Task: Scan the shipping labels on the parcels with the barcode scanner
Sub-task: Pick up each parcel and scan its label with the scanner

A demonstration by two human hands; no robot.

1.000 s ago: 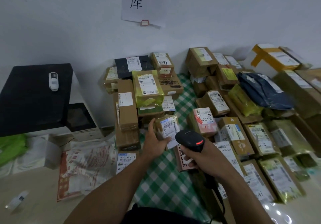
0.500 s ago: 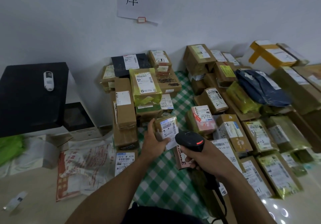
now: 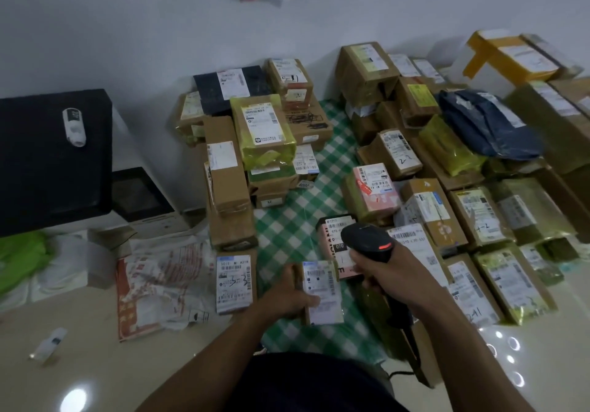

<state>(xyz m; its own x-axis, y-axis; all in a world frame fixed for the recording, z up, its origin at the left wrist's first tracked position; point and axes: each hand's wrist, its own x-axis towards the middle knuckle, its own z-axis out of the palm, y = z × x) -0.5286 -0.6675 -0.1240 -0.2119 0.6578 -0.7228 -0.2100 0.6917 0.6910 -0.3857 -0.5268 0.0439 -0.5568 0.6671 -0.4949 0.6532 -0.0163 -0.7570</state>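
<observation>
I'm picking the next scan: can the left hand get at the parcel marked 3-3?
Probably, once emptied: the left hand grips a small parcel, but the 3-3 parcel lies uncovered just beside it.

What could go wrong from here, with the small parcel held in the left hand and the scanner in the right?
1. The barcode scanner in the right hand sits over the pink parcel, so it may read that label instead of the one on the small parcel in the left hand.
2. The cable trails down beside other parcels and could snag.
</observation>
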